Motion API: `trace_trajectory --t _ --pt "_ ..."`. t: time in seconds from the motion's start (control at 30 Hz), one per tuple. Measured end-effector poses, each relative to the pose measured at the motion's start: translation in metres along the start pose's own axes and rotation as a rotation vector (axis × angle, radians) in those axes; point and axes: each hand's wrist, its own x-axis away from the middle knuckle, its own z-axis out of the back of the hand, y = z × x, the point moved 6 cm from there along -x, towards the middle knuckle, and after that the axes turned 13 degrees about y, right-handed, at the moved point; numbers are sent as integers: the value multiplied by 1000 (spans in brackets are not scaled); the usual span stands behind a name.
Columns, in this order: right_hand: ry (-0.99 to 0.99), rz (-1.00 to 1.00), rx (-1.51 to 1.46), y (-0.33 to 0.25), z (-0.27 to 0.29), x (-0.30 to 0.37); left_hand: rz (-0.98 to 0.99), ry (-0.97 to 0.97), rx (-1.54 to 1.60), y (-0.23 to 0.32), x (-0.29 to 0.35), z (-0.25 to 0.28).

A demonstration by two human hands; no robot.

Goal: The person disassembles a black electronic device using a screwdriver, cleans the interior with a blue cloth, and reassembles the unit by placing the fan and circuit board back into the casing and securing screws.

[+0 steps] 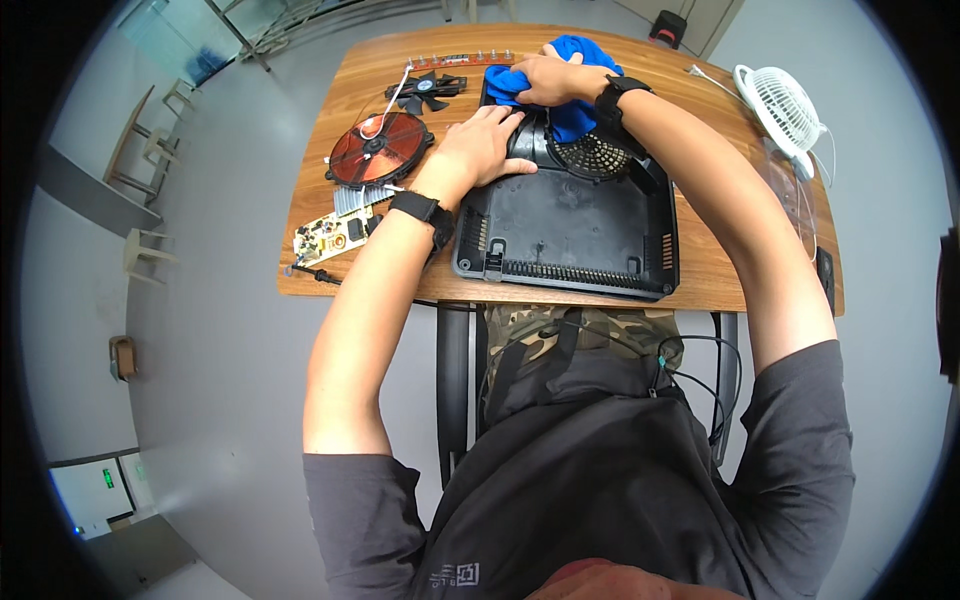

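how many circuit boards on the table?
2. A red strip board lies near the table's far edge, beyond the black fan; a cream board lies toward the near-left corner. Any under the blue cloth or black casing would be hidden.

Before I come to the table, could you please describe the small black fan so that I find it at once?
On the wooden table, look left of the black plastic housing, toward the far edge. The small black fan lies just beyond the round reddish-brown induction coil. Unlike that solid disc, it shows separate dark blades.
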Motion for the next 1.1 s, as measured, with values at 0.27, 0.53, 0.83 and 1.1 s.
trace_trajectory --t 0.27,0.53,0.83,1.1 --pt "30 19 -35 5 -7 -1 -4 -10 -12 1 0 -1" --pt "9 19 37 -3 -4 -4 -7 13 -13 -2 1 -6" --pt "-51 -34 112 -2 -3 -9 -32 11 -20 -1 -2 -6" --pt "-36 -15 26 -10 13 -2 6 6 -36 -2 0 -6"
